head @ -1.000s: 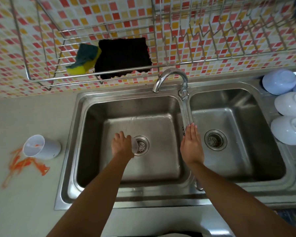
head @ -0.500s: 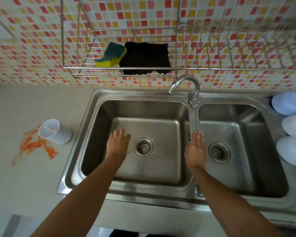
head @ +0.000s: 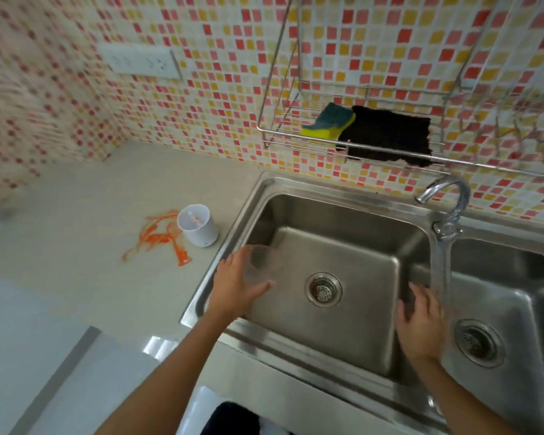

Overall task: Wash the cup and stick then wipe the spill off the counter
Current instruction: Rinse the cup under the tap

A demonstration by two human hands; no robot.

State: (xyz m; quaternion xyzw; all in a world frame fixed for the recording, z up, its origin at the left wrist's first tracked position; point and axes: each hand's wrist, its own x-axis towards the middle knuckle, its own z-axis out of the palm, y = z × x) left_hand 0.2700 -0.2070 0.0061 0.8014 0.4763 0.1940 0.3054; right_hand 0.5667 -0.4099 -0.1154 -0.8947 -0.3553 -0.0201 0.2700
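Observation:
A white cup point(head: 198, 226) stands upright on the beige counter point(head: 76, 215), just left of the sink, with orange smears inside it. An orange spill point(head: 159, 238) spreads on the counter to the cup's left and front. I cannot make out a stick. My left hand point(head: 239, 285) hovers over the left rim of the left basin point(head: 358, 243), motion-blurred, fingers apart and holding nothing, a hand's width from the cup. My right hand point(head: 421, 324) is open above the divider between the two basins, under the faucet point(head: 446, 196).
A wire rack point(head: 295, 138) on the tiled wall holds a yellow-green sponge point(head: 328, 122) and a black cloth point(head: 390, 133). A wall socket point(head: 138, 61) sits above the counter. Each basin has a round drain point(head: 323, 289). The counter's front edge runs below left.
My left hand has moved left from the drain to the basin's left rim, toward the cup. The view has swung left. My right hand has stayed by the divider.

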